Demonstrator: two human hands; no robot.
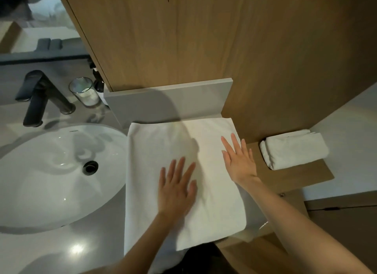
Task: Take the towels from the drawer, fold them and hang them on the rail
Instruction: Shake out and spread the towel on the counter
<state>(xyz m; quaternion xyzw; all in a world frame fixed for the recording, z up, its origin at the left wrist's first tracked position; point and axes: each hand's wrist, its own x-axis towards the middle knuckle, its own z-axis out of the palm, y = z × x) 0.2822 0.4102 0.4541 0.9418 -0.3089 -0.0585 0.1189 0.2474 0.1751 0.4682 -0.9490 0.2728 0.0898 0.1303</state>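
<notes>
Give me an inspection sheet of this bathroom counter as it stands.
Surface: grey countertop with a white sink set in it; wooden shelf at the right.
Job's things: large white towel spread flat on the countertop; folded towel lying on the shelf; no rail in view.
Clutter: glass, dark bottle beside it, black faucet.
Hands: left hand and right hand both press flat on the large towel, fingers straight.
Cables: nothing seen.
Surroundings: wooden wall panel; mirror at upper left.
</notes>
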